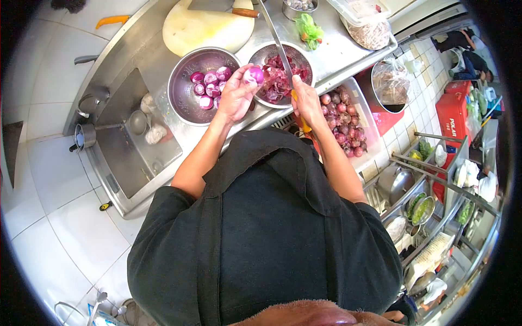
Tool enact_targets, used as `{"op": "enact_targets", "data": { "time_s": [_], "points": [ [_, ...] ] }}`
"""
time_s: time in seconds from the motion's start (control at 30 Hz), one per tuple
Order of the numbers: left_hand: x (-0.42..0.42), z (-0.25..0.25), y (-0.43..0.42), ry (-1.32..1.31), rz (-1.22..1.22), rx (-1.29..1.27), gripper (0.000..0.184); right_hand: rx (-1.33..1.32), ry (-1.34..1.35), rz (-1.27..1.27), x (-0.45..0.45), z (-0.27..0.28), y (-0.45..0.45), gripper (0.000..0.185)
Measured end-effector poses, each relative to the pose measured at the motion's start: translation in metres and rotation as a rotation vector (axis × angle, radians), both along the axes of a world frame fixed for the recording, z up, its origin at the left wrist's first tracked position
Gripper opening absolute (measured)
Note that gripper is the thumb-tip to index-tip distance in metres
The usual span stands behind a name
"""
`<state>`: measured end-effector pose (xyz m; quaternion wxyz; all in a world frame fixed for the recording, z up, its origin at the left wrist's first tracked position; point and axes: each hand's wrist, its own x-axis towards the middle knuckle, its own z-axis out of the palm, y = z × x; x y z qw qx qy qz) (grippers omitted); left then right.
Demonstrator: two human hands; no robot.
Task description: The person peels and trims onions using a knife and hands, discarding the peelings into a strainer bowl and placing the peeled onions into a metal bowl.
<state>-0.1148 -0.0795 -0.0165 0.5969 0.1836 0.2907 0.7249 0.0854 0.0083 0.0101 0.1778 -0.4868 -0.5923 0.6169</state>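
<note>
L hand (237, 96) — peeled onion (253, 75); R hand (306, 101) — knife (279, 45)

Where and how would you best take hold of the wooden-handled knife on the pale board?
Probably by its wooden handle, from the picture's right: it points that way at the edge of the board, while the blade extends left, away from the fingers.

The person is wearing a black top (157, 244) with short, loose sleeves and, over it, a plain black apron (272, 239) that is showing wide straps and a folded, wavy edge near the neck.
</note>
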Motion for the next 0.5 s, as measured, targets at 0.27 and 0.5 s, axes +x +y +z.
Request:
{"op": "enact_targets", "data": {
  "time_s": [0.27, 0.5],
  "points": [
    [-0.014, 0.0, -0.003, 0.25, 0.139, -0.229, 0.048, 0.102, -0.098, -0.058, 0.002, -0.019, 0.002, 0.069],
    [-0.089, -0.011, -0.02, 1.222, 0.465, -0.583, 0.054, -0.091, -0.034, -0.129, 0.054, -0.01, -0.003, 0.058]
  ]
}}
